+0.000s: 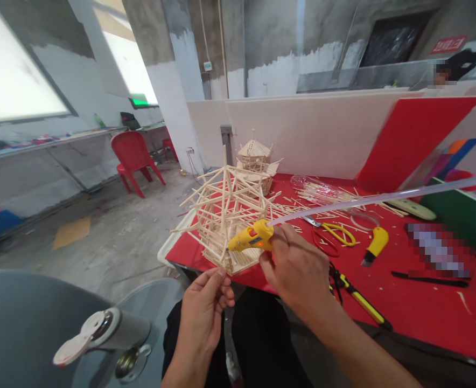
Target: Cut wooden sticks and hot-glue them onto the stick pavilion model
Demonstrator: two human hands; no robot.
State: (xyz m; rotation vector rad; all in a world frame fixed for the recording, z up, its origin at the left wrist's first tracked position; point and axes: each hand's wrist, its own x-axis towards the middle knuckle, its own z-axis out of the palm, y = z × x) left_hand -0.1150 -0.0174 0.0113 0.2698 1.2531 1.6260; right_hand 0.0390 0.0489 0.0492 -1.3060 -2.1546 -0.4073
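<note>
My right hand grips a yellow hot glue gun, whose small orange light is lit. A long translucent glue stick runs out of its back toward the right edge of the view. The nozzle points left, at a lower corner post of a pavilion-like model of thin wooden sticks at the table's near left corner. Just below that corner, my left hand has thumb and fingers pressed together by the model's base. Whatever lies between those fingertips is too small to make out.
Behind stands a second stick model. Loose sticks, yellow-handled scissors, a yellow cutter and a yellow-black utility knife lie on the red table. At lower left, an open flask rests on a grey stool.
</note>
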